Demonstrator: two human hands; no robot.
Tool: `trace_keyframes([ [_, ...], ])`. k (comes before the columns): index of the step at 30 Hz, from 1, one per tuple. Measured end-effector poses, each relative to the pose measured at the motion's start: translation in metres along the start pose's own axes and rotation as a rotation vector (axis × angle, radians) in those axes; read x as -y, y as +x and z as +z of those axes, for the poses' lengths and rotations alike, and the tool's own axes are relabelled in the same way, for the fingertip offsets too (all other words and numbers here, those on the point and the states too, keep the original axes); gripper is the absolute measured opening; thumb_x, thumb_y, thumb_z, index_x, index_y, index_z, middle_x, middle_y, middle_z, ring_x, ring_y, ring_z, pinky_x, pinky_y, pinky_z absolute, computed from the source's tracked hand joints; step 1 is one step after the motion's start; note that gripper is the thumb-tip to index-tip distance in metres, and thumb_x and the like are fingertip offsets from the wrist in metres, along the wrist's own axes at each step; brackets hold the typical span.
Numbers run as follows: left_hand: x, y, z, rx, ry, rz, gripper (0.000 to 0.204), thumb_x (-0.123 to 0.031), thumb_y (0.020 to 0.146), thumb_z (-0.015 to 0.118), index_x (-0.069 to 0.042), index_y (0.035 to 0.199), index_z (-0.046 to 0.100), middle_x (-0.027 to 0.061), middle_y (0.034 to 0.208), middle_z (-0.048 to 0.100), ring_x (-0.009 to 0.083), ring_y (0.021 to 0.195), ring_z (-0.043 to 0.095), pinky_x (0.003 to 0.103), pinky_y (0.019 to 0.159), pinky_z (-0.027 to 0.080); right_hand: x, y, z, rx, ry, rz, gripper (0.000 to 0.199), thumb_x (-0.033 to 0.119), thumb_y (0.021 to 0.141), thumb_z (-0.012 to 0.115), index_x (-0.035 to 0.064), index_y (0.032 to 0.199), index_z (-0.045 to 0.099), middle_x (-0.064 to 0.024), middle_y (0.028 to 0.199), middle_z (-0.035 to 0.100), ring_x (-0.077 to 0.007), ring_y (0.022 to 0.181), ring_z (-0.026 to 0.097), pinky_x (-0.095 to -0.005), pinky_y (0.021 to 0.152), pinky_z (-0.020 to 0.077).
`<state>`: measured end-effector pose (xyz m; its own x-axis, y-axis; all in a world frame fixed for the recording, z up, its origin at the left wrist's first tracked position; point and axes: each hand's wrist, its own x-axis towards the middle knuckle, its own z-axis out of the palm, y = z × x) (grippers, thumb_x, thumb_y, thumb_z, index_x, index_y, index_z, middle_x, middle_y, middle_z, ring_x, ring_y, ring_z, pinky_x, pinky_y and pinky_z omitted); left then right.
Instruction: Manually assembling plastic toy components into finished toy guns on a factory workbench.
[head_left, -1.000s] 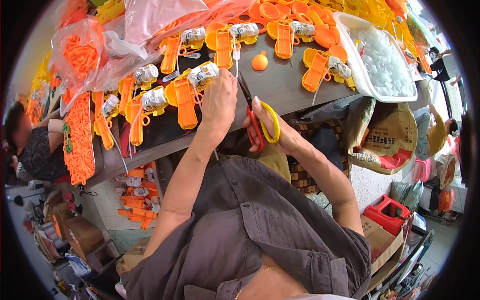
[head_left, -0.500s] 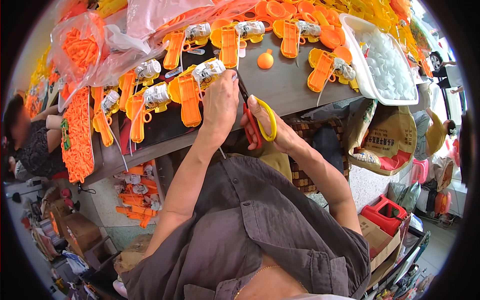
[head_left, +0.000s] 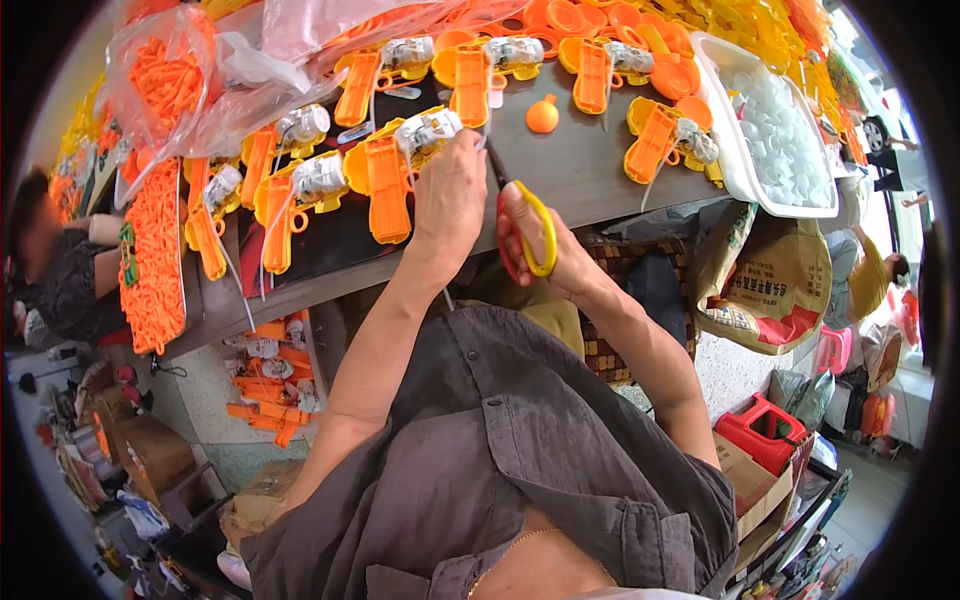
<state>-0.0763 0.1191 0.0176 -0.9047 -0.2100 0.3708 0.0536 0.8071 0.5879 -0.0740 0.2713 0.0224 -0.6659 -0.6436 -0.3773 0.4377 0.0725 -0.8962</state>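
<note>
"How did the fingers stand?"
"Those of the right hand (head_left: 566,258) were curled round the scissors (head_left: 542,232), mid-frame. Those of the left hand (head_left: 450,197) were bunched together; I couldn't tell on what."

"And the step?"
"Trimming, I'd judge, since the dark blades pointed up near the left fingertips. The next move called for a clear cutting line, skin well away."

"Where was the nearest toy housing (head_left: 388,192)?"
"Left of upper centre, just beside the left hand: yellow body, flat orange grip, white-wrapped cylinder (head_left: 428,127) on top. Similar housings lay around it; a white tray (head_left: 732,165) stood upper right."
</note>
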Motion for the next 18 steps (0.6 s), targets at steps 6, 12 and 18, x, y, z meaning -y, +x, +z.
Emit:
trace_keyframes([
  [6, -0.006, -0.013, -0.045, 0.093, -0.313, -0.074, 0.023, -0.003, 0.090, 0.053, 0.004, 0.112, 0.059, 0.0192, 0.084, 0.065, 0.0291, 0.081, 0.066, 0.038, 0.072, 0.051, -0.002, -0.020, 0.009, -0.103, 0.100, -0.016, 0.063, 0.065, 0.096, 0.032, 0.0062, 0.083, 0.049, -0.0015, 0.057, 0.043, -0.0121, 0.047, 0.048, -0.0235, 0.043, 0.0419],
  [12, 0.038, -0.085, -0.116, 0.238, -1.003, -0.520, 0.014, -0.012, 0.103, 0.043, -0.003, 0.101, 0.054, -0.0001, 0.078, 0.049, 0.0074, 0.071, 0.050, 0.022, 0.063, 0.043, -0.055, -0.060, 0.024, 0.151, -0.038, 0.134, 0.066, 0.066, 0.094, 0.037, 0.0020, 0.098, 0.054, -0.0039, 0.071, 0.049, -0.0110, 0.060, 0.052, -0.0292, 0.059, 0.0531],
  [18, 0.051, -0.117, -0.088, 0.013, -0.603, -0.492, 0.018, -0.017, 0.101, 0.049, -0.001, 0.101, 0.056, 0.0067, 0.081, 0.058, 0.0118, 0.067, 0.055, 0.028, 0.062, 0.047, -0.071, -0.045, 0.049, 0.098, -0.077, 0.129, 0.067, 0.066, 0.094, 0.040, 0.0007, 0.093, 0.054, -0.0040, 0.071, 0.048, -0.0119, 0.056, 0.051, -0.0277, 0.055, 0.0501],
])
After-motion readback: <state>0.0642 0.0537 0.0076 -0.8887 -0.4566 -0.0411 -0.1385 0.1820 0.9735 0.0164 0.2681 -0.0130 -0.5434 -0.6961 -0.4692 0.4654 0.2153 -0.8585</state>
